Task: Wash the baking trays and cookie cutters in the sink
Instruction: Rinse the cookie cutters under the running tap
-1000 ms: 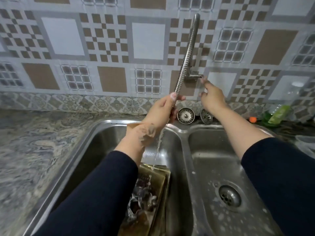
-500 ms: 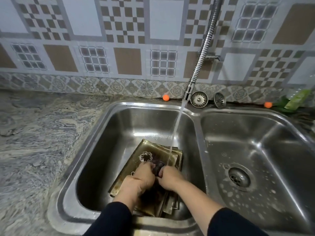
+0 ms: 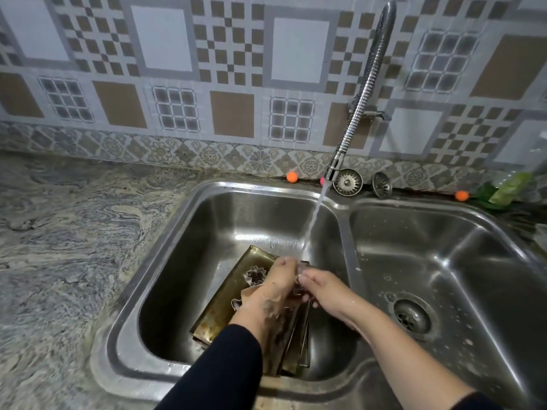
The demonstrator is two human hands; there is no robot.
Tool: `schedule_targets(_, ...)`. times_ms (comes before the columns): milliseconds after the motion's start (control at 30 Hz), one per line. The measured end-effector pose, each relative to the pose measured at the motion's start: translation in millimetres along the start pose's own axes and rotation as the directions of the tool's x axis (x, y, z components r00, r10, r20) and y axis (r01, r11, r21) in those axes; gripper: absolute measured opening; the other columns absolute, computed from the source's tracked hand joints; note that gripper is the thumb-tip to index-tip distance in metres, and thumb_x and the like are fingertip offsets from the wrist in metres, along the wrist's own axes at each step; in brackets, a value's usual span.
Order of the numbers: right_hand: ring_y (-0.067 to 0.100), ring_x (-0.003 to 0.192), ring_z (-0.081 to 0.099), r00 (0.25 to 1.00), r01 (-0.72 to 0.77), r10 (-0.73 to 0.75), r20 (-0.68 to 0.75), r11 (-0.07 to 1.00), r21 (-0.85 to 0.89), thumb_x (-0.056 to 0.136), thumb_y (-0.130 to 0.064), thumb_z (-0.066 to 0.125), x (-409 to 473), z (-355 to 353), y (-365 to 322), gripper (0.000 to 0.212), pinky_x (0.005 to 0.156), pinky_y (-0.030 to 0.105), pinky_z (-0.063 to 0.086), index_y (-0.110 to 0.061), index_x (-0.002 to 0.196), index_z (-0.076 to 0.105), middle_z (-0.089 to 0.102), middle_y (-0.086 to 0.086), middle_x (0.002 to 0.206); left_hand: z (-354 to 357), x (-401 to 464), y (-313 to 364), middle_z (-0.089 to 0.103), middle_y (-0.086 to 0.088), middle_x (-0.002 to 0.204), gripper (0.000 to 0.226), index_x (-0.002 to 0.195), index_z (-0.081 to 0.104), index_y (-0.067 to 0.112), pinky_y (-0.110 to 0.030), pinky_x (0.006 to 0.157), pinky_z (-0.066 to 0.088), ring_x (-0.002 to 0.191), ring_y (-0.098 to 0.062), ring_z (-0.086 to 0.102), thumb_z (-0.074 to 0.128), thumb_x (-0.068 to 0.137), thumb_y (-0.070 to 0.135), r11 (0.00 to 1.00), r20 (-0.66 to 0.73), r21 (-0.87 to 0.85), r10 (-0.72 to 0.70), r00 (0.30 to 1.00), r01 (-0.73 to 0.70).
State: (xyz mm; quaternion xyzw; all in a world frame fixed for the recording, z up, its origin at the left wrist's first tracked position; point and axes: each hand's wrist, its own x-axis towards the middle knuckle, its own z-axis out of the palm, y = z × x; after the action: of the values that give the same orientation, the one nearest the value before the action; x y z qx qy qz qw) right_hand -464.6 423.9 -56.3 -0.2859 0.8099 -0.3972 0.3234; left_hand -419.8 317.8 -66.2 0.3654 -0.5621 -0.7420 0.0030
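Two sink strainers (image 3: 347,182), three orange balls (image 3: 291,177), perhaps three stacked trays (image 3: 225,303).

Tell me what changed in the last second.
Both hands came down from the faucet into the left basin; the left hand and right hand now meet under the water, seemingly holding something small. Trays and flower cutter stayed put.

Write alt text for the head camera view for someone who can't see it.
Both hands, left hand and right hand, meet under running water from the faucet, over stacked baking trays in the left basin of a double sink. A flower-shaped cookie cutter lies on the top tray.
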Motion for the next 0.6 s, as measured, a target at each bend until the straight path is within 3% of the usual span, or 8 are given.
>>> schedule_targets(67,0.003,0.062,0.054,1.0,0.029,-0.029,-0.01,0.999,-0.015,0.099,-0.017,0.048,-5.3,-2.7,1.3,0.022,0.056,0.012,0.037,-0.01,0.082,0.06,0.058,0.002,0.075,-2.5,5.3,3.3,0.061,-0.009,0.084,0.024,0.095,0.058,0.012,-0.036,0.066,0.052,0.07,-0.023,0.058,0.043,0.098,0.029,0.999,-0.017,-0.035,-0.034,0.999,0.033)
schedule_targets(133,-0.004,0.054,0.051,0.998,0.044,-0.043,-0.048,0.999,0.01,0.096,-0.014,0.052,-8.2,-4.5,0.5,0.02,0.054,0.009,0.036,-0.013,0.077,0.058,0.055,-0.001,0.069,-2.9,7.1,3.9,0.064,-0.007,0.08,0.028,0.092,0.063,0.012,-0.033,0.06,0.051,0.066,-0.022,0.059,0.045,0.098,0.033,0.995,-0.019,-0.098,-0.021,1.0,0.019)
schedule_targets(200,-0.001,0.056,0.052,0.997,0.019,-0.01,-0.076,0.993,0.116,0.095,-0.011,0.054,-9.2,-4.1,-3.5,0.014,0.05,0.006,0.035,-0.012,0.082,0.062,0.056,-0.001,0.072,0.0,4.4,4.3,0.065,-0.009,0.082,0.032,0.09,0.064,0.014,-0.031,0.054,0.047,0.069,-0.023,0.061,0.041,0.1,0.034,0.99,-0.016,-0.14,0.013,1.0,-0.015)
schedule_targets(267,0.005,0.062,0.05,0.994,-0.016,0.04,-0.102,0.974,0.226,0.097,-0.016,0.052,-9.3,-1.9,-11.6,0.02,0.049,0.008,0.036,-0.018,0.08,0.062,0.057,-0.004,0.074,4.6,2.2,3.7,0.066,-0.015,0.095,0.035,0.096,0.065,0.014,-0.035,0.062,0.051,0.084,-0.029,0.063,0.035,0.102,0.03,0.981,-0.043,-0.189,0.036,0.998,-0.043)
schedule_targets(333,0.008,0.072,0.053,0.98,-0.022,0.067,-0.188,0.972,0.232,0.1,-0.026,0.045,-6.0,0.8,-18.7,0.023,0.057,0.016,0.04,-0.021,0.088,0.064,0.061,-0.003,0.082,7.8,0.0,3.0,0.065,-0.017,0.102,0.034,0.105,0.065,0.01,-0.037,0.076,0.052,0.094,-0.029,0.062,0.034,0.103,0.024,0.967,-0.028,-0.251,0.034,0.999,-0.04)
schedule_targets(400,0.013,0.085,0.059,0.955,-0.031,0.083,-0.283,0.983,0.183,0.101,-0.031,0.038,-0.4,3.4,-22.0,0.03,0.071,0.025,0.045,-0.021,0.1,0.066,0.066,-0.001,0.092,10.6,-6.1,3.6,0.065,-0.013,0.092,0.03,0.109,0.063,0.005,-0.032,0.07,0.051,0.084,-0.023,0.061,0.036,0.101,0.017,0.955,0.003,-0.295,0.039,0.999,-0.036)
schedule_targets(467,0.023,0.088,0.065,0.928,-0.068,0.128,-0.35,0.982,0.179,0.099,-0.033,0.04,6.6,4.4,-22.4,0.034,0.078,0.032,0.049,-0.017,0.094,0.069,0.07,0.004,0.091,11.2,-8.8,2.6,0.061,-0.009,0.081,0.028,0.107,0.063,0.009,-0.027,0.059,0.045,0.069,-0.018,0.056,0.037,0.1,0.013,0.963,0.018,-0.264,0.056,0.998,-0.049)
schedule_targets(600,0.019,0.07,0.064,0.939,-0.146,0.229,-0.257,0.942,0.303,0.099,-0.036,0.042,15.2,-1.1,-23.2,0.035,0.065,0.026,0.046,-0.019,0.084,0.068,0.068,0.002,0.07,1.6,-6.3,-4.6,0.068,-0.008,0.083,0.03,0.099,0.068,0.025,-0.029,0.058,0.051,0.066,-0.018,0.061,0.04,0.101,0.012,0.985,-0.084,-0.119,0.114,0.99,-0.124)
